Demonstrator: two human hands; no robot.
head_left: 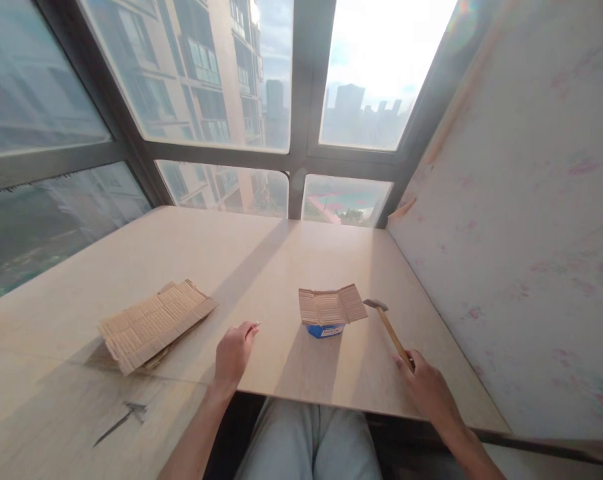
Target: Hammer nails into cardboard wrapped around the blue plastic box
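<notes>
My right hand (428,387) is wrapped round the wooden handle of a hammer (393,333), whose metal head points away from me, close to the right edge of a cardboard piece. That folded corrugated cardboard piece (330,307) lies on top of a small blue box (325,331), which it partly covers. Left of the box, my left hand (234,353) is closed in a pinch just above the table. Between its fingertips shows a small shiny thing, too small to name for sure.
A stack of corrugated cardboard (156,323) lies on the left of the pale table (251,267). Several thin dark, nail-like pieces (119,423) lie nearer to me. Windows close off the back and left; a flowered wall (531,267) stands at the right.
</notes>
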